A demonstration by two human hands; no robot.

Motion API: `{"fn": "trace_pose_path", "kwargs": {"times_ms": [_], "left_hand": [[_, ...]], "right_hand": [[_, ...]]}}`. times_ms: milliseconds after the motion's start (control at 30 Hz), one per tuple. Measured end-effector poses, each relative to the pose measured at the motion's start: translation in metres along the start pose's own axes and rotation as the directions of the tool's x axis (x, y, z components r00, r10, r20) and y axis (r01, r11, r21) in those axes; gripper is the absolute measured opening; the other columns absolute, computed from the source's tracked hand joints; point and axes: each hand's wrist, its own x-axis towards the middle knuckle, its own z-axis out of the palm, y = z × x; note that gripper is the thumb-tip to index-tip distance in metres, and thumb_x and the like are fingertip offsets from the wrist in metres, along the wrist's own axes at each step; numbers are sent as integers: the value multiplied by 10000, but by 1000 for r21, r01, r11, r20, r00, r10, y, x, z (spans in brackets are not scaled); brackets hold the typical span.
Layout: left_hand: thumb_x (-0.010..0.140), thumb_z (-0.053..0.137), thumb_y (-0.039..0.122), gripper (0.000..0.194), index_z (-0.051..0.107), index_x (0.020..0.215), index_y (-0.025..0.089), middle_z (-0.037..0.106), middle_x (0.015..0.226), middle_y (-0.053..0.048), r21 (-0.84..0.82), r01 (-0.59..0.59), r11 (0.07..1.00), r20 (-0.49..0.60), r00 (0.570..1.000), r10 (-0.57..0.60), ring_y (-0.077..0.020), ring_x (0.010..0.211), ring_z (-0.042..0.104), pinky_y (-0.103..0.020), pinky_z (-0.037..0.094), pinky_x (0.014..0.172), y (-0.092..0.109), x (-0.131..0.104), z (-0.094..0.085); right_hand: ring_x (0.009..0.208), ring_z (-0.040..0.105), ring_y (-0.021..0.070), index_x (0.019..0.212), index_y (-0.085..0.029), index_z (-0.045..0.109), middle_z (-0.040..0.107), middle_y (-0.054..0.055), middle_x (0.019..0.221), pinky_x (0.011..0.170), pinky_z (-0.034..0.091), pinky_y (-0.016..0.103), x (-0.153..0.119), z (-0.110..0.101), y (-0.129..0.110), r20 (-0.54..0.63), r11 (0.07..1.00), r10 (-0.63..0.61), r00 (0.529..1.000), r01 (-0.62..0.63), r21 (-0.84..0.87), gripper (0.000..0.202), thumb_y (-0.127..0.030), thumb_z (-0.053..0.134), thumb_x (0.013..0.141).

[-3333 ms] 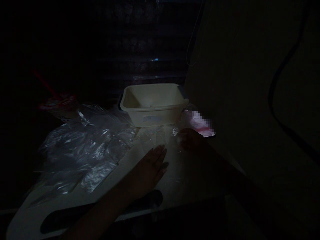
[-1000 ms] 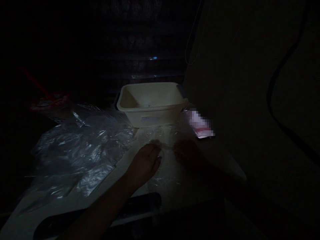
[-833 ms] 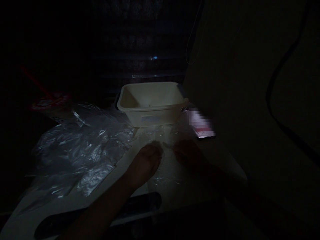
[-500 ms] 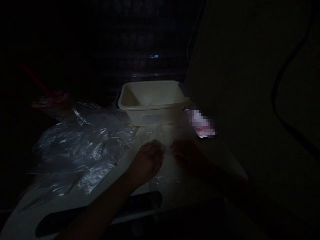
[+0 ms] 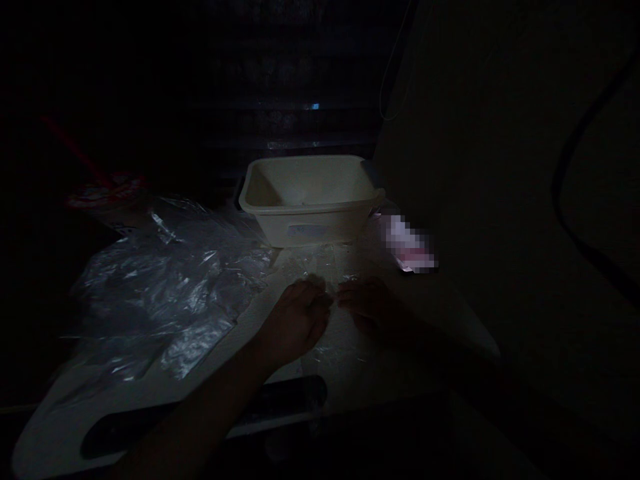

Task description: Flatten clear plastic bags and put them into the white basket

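Note:
In the dim light, my left hand (image 5: pixel 299 319) and my right hand (image 5: pixel 369 305) are close together over a pale board (image 5: pixel 273 313), fingers curled inward. Both appear to pinch a thin clear plastic bag (image 5: pixel 327 352) that lies flat on the board and glints faintly. The fingertips nearly meet, and their exact grip is hard to make out in the dark. Just beyond the hands stands a cream plastic tub (image 5: pixel 310 223) with a small label on its front. Left of my left hand lies a crumpled pile of clear plastic bags (image 5: pixel 170 293).
A cup with a red patterned top (image 5: pixel 107 193) and a red straw stands behind the pile at the left. On the right is a lit, blurred-out pinkish object (image 5: pixel 407 243). The board has a dark handle slot (image 5: pixel 295 395) near its front edge. A dark cable (image 5: pixel 557 180) hangs far right.
The view has shifted slightly, so the tub and the pile sit a little higher and further right. Both hands stay close together on the plastic, with small finger movements.

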Motion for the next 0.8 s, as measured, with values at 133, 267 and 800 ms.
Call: {"fn": "trace_pose_path", "kwargs": {"times_ms": [133,267,800], "left_hand": [[780,383,198,269,529,996,131,510,926,-97,2,11,1000,25,1000,-11,-204,896,437,-361,355,781,1,0,-1],[787,374,199,262,528,989,134,518,942,-90,5,23,1000,52,998,-23,-202,909,434,-358,343,799,1,0,-2],[782,387,196,284,506,1026,112,508,981,-122,102,39,994,48,998,-44,-223,912,438,-379,345,796,2,1,0]], "right_hand": [[995,469,141,946,-164,542,561,69,1050,788,327,324,1,1,0,17,1000,-5,1000,5,24,281,-87,427,701],[966,488,141,943,-170,539,564,65,1048,773,335,329,1,3,0,18,1000,-12,1000,12,19,278,-96,423,701],[1000,461,160,833,-144,557,568,75,1035,768,337,339,2,-1,-3,68,999,-33,997,34,-8,242,-75,359,713]]}}
